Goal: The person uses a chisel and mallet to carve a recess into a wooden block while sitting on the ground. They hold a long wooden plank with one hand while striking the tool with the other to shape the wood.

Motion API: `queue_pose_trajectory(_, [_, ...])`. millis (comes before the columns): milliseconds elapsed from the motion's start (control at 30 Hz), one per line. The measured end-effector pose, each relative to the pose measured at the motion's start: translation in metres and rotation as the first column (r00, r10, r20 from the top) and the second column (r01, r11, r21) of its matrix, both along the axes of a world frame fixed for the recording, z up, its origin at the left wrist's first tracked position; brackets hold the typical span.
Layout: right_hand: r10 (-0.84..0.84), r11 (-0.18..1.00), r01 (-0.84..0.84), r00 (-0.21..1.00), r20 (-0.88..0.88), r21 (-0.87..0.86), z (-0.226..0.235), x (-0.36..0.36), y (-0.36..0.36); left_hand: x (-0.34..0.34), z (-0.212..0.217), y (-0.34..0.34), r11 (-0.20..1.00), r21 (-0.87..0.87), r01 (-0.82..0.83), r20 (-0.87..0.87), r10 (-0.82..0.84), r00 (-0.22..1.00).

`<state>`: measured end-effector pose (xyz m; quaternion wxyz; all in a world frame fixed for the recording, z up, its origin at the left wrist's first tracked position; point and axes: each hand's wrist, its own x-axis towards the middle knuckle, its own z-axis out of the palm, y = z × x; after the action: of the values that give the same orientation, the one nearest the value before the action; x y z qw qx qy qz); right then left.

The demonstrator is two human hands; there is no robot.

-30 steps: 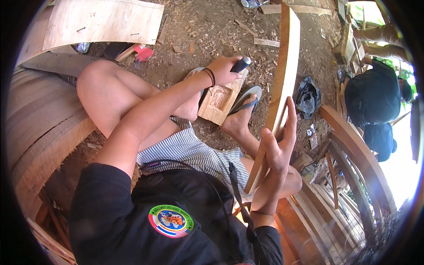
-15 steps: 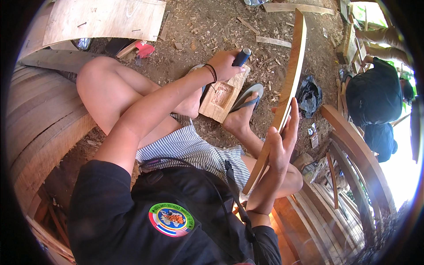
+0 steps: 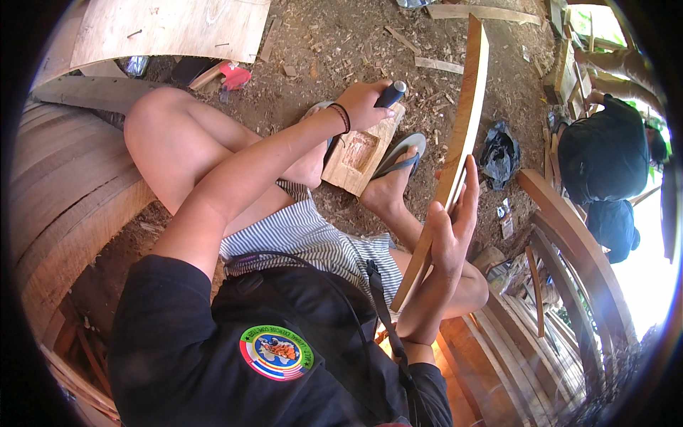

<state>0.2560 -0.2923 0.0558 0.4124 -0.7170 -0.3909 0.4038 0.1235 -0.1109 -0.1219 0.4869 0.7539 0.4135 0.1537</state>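
My left hand [image 3: 363,107] is wrapped around the dark blue handle of a chisel [image 3: 390,94], whose metal-capped end sticks out to the right. My hand hides most of its blade. Beneath lies a pale wooden block [image 3: 346,174] with a rectangular recess cut into its face, resting on the ground between my sandalled feet. In my right hand [image 3: 452,231] a long, narrow wooden board [image 3: 462,121] stands tilted, its far end raised. My thumb is on the near side of the board, and the fingers reach along its right edge, partly hidden.
Curved timber [image 3: 71,185] is stacked at my left, and more planks [image 3: 526,349] lie at the right. A plywood sheet [image 3: 171,28] with nails is at the upper left. A black plastic bag [image 3: 499,155] lies on the chip-strewn ground. Another person [image 3: 605,149] bends over at far right.
The far end of the wooden board has tipped slightly to the left. My left hand, the chisel and the wooden block have hardly moved.
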Motion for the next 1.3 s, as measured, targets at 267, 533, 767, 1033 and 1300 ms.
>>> queue_pose_trajectory(267, [0.006,1.000,-0.006,1.000,-0.018,-0.007,0.001,-0.001,0.002,0.001,0.005,0.001,1.000,-0.009,-0.001,-0.043,0.001,0.999])
queue_pose_trajectory(533, [0.019,1.000,-0.019,1.000,-0.024,0.006,-0.001,0.001,0.002,0.000,0.003,0.000,1.000,0.027,0.007,-0.004,-0.007,1.000])
queue_pose_trajectory(767, [0.012,1.000,-0.012,1.000,-0.020,-0.005,-0.002,0.001,0.001,-0.001,0.005,0.001,1.000,0.019,0.001,0.005,-0.002,1.000])
queue_pose_trajectory(1033, [-0.011,1.000,0.010,0.997,-0.073,-0.008,-0.003,-0.001,0.000,-0.001,-0.003,0.000,0.999,0.052,0.001,0.041,-0.003,0.999])
queue_pose_trajectory(1300, [-0.003,1.000,0.001,0.995,-0.098,-0.017,-0.003,-0.006,0.001,0.001,0.002,-0.002,0.995,0.090,0.043,0.037,-0.047,0.998])
